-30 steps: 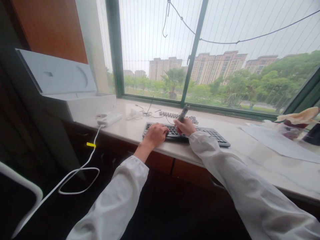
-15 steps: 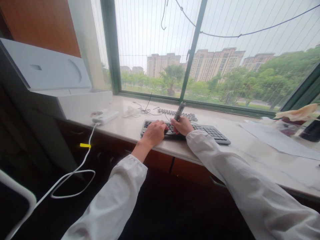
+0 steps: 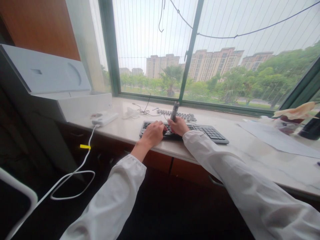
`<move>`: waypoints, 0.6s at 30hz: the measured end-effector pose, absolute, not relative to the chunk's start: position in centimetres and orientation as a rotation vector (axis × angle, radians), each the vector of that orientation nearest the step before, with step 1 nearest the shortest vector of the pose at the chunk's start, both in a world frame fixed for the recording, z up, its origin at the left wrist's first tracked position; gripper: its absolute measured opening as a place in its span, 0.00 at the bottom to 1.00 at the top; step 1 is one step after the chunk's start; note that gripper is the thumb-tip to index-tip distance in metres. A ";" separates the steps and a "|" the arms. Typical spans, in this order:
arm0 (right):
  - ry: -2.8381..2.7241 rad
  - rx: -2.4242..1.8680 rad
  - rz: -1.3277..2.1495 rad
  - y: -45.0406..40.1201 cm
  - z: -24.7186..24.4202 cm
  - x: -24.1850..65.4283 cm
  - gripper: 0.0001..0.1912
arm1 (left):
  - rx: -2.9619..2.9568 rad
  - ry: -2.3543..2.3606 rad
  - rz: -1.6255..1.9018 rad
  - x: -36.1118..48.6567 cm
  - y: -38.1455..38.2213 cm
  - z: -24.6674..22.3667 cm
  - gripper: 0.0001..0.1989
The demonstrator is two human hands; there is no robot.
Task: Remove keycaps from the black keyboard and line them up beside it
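Observation:
A black keyboard [image 3: 212, 133] lies along the front of the pale counter, its left half partly covered by both hands. My right hand [image 3: 179, 126] is closed around a dark cylindrical tool [image 3: 175, 110], held nearly upright with its lower end down at the keys; that end is hidden by the fingers. On the keyboard's left part rests my left hand [image 3: 153, 133], fingers bent together, thumb and fingertips at a small dark piece I cannot make out. Just behind the keyboard, small dark keycaps [image 3: 185, 116] lie in rows on the counter.
A thin black cable [image 3: 145, 110] and a clear plastic bag [image 3: 132, 112] lie behind on the left. Further left are a white power strip [image 3: 105, 119] with its cord [image 3: 87, 153] hanging down, and an open white box [image 3: 85, 105]. Paper [image 3: 277, 136] covers the counter's right; a window stands behind.
The tool in my right hand has tilted slightly left and stands more upright, the hand shifting a little left. My left hand stays on the keyboard. The camera view has shifted slightly.

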State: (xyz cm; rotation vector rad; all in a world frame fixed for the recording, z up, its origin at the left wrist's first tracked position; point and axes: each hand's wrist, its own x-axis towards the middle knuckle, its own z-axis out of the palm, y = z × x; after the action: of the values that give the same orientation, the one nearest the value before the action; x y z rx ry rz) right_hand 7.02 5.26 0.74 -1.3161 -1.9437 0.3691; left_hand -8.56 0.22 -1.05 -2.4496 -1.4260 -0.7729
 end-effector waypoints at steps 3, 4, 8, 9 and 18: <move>-1.932 -1.311 0.417 5.4 0.5 7.0 0.14 | -2.448 -1.397 -0.793 -8.6 0.4 -1.2 0.13; -1.928 -1.315 0.427 5.5 0.5 7.0 0.14 | -2.446 -1.386 -0.800 -8.7 0.4 -1.2 0.13; -1.938 -1.330 0.431 5.5 0.6 7.0 0.14 | -2.438 -1.393 -0.804 -8.7 0.5 -1.3 0.14; -1.945 -1.333 0.421 5.5 0.7 7.0 0.14 | -2.440 -1.406 -0.798 -8.6 0.5 -1.2 0.14; -2.078 -1.251 -0.085 5.1 0.4 6.6 0.17 | -2.447 -1.393 -0.812 -8.8 0.4 -1.3 0.14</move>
State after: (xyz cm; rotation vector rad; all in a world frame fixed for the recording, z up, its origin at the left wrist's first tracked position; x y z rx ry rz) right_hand 6.63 5.09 0.40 -1.2511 -2.0779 -0.0855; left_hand -8.75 0.44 -1.26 -2.4472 -1.3928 -0.8121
